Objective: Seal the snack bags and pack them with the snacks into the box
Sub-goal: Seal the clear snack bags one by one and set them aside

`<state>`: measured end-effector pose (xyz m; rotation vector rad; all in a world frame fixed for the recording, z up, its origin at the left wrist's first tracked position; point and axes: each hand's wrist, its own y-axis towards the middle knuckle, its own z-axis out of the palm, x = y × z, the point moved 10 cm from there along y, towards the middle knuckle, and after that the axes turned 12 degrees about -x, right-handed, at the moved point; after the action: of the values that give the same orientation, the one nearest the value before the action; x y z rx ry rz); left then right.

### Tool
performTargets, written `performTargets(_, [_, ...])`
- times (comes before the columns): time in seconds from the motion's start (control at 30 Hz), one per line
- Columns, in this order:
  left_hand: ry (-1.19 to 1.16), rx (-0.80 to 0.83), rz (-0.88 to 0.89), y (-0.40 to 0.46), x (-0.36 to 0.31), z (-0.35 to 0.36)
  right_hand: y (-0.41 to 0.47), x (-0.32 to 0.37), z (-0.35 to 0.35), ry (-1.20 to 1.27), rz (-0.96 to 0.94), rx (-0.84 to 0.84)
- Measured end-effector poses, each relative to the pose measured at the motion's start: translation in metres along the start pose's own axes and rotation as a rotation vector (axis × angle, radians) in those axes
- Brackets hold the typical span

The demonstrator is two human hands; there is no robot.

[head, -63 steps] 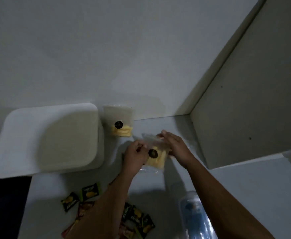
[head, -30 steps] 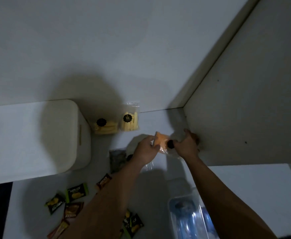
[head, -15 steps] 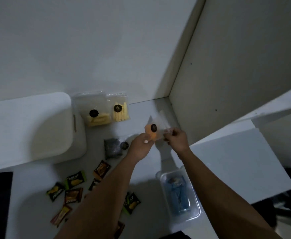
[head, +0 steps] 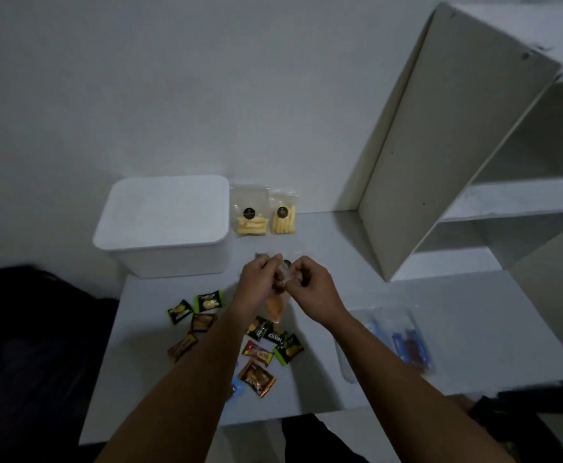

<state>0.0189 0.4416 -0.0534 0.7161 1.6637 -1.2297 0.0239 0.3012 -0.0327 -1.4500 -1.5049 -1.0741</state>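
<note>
White plastic, a lidded rectangular box [head: 163,222] stands shut at the back left of the pale tabletop [head: 440,322]; its contents cannot be seen. Just right of it two clear bags of pale yellow stick snacks [head: 263,212] lean on the wall, each with a round black sticker too small to read. A clear plastic tray [head: 397,339] at the right holds blue and dark red wrapped pieces. Small green, black and brown candy wrappers [head: 256,355] lie scattered near the forearms; their lettering is blurred. Above them the left hand [head: 258,282] and right hand [head: 310,285] pinch the top edge of a clear bag with orange snacks [head: 275,307] between curled fingertips, the bag hanging below the fingers.
</note>
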Motion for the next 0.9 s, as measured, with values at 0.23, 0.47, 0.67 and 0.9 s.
performTargets(0.23, [0.077,-0.012,0.096,-0.054,-0.006,-0.074,-0.056,0.048,0.042,0.182,0.038,0.161])
performTargets(0.47, [0.257,-0.007,0.194,-0.076,-0.016,-0.104,-0.062,0.071,0.051,0.028,-0.006,0.143])
performTargets(0.67, [0.475,-0.062,0.294,-0.080,-0.027,-0.122,-0.051,0.067,0.032,-0.176,0.022,-0.068])
performTargets(0.9, [0.487,-0.193,0.435,-0.086,-0.045,-0.139,-0.052,0.088,0.049,-0.181,0.009,0.143])
